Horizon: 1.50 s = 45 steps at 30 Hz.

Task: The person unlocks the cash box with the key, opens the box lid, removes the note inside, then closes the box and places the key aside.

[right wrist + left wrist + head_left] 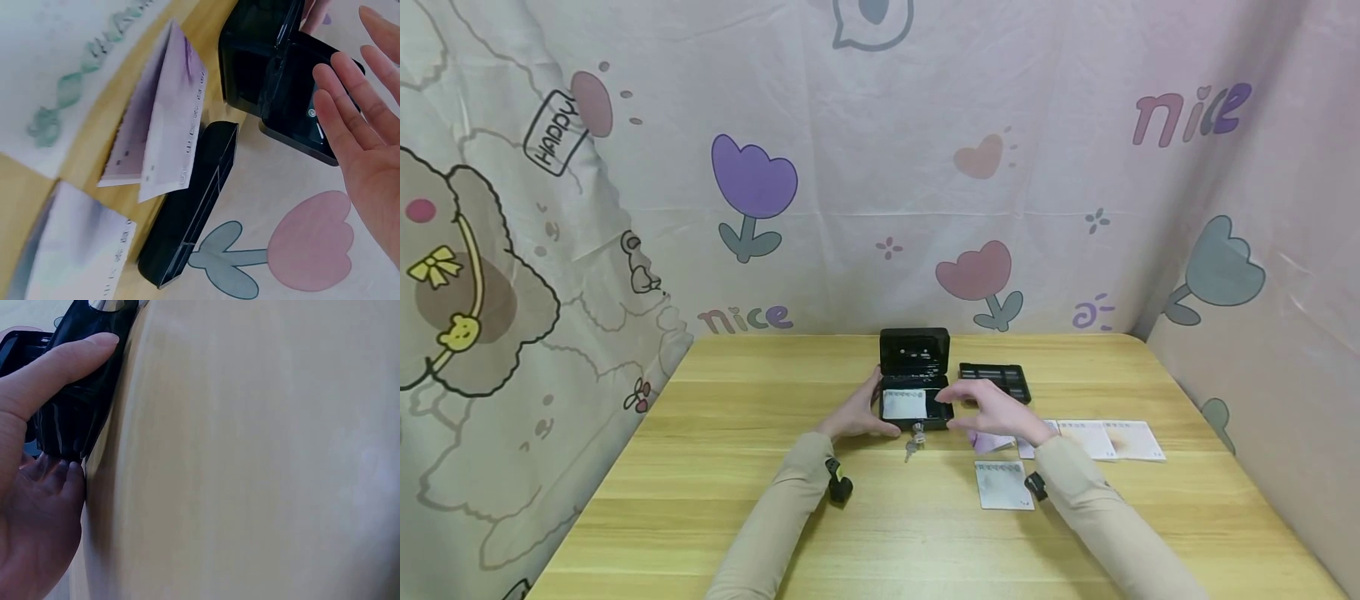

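A small black cash box (914, 340) stands on the table with its lid raised. Inside, toward the left, lies a pale banknote (904, 405). Keys (912, 451) hang at the box's front. My left hand (854, 415) grips the box's left end; in the left wrist view the thumb (69, 362) lies along the front and the fingertips touch the side. Over the box's right end is my right hand (994, 410), its fingers (340, 100) extended and apart with nothing between them. The right wrist view shows it in front of the open lid (306, 94).
Behind my right hand sits a black compartment tray (1017, 382). Folded purplish notes (992, 442) stand right of the box, partly under my wrist. More notes (1135, 440) lie in a row farther right, and another note (1004, 486) lies nearer. A printed cloth (850, 167) hangs behind the table.
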Each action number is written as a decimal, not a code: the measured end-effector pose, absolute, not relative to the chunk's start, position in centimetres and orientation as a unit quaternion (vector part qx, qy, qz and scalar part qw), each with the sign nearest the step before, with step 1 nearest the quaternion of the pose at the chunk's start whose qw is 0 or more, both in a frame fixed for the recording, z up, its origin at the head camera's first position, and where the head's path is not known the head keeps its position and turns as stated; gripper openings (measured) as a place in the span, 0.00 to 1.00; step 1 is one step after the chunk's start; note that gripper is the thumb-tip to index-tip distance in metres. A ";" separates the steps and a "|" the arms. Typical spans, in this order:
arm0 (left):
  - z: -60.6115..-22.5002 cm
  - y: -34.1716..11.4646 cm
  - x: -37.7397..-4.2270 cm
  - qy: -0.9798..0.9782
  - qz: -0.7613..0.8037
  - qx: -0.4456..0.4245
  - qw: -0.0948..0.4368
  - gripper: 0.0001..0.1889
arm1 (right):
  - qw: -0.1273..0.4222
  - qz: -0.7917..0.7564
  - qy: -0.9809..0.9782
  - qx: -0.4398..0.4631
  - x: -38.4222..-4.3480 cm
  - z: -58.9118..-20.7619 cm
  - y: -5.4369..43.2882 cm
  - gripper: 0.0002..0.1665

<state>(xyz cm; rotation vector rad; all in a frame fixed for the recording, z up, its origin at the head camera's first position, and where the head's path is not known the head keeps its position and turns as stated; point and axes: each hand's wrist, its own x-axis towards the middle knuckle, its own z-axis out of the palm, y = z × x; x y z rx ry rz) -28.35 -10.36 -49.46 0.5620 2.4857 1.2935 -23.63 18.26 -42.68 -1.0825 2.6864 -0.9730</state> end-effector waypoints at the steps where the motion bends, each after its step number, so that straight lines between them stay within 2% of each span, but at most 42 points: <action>1: -49.5 -10.4 -28.4 0.861 0.447 0.194 0.142 0.69 | 0.046 -0.319 0.879 -0.352 -23.9 -42.6 18.1 0.24; 16: -49.6 -10.4 -28.3 0.858 0.455 0.194 0.142 0.69 | 0.067 -0.322 0.883 -0.334 -26.9 -42.6 15.9 0.26; 33: -49.6 -10.5 -28.2 0.855 0.456 0.201 0.144 0.69 | 0.123 -0.367 0.866 -0.317 -29.9 -43.7 13.4 0.26; 45: -49.4 -10.5 -28.3 0.857 0.450 0.204 0.146 0.68 | 0.125 -0.392 0.853 -0.321 -31.3 -44.9 12.6 0.24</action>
